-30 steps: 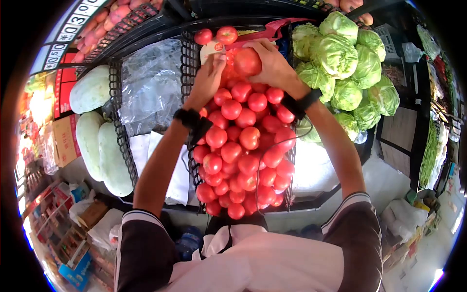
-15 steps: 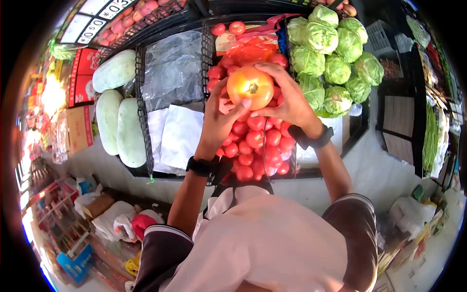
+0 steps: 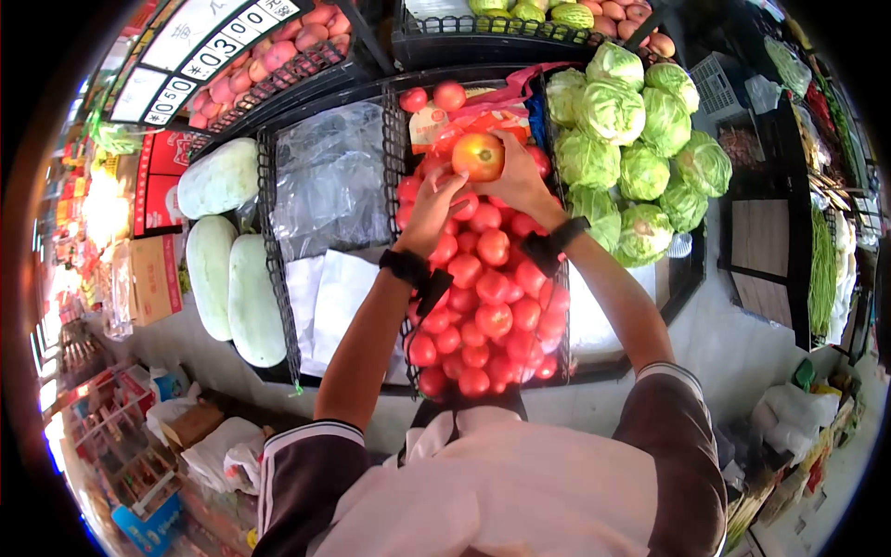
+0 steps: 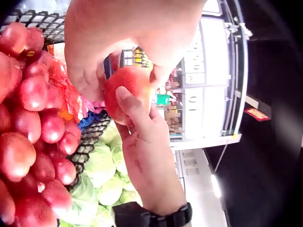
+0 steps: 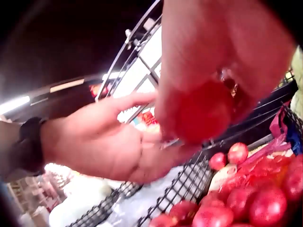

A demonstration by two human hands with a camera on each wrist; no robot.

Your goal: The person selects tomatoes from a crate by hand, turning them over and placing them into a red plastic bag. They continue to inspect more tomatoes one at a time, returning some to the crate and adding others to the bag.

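A large red tomato [image 3: 478, 157] with a yellow-orange stem end is gripped by my right hand [image 3: 524, 181], over the back of the tomato pile [image 3: 492, 278]. My left hand [image 3: 429, 212] is at its left side, fingertips right at the skin. In the left wrist view, the right thumb lies across the tomato [image 4: 125, 94], and the left hand [image 4: 128, 33] arches over it. From the right wrist, the left hand [image 5: 104, 142] shows an open palm, fingers extended toward the tomato [image 5: 203, 113]. Both wrists wear black bands.
Cabbages [image 3: 640, 139] are stacked to the right of the tomatoes. A black mesh divider [image 3: 397, 158] separates them from plastic bags [image 3: 329, 176] on the left; pale green gourds [image 3: 255, 297] lie beyond. Red plastic [image 3: 487, 121] and two tomatoes are at the back.
The large tomato came toward the body in both hands with its stem end turned up, then moved away again toward the back. The left hand has loosened around it; the right still grips it.
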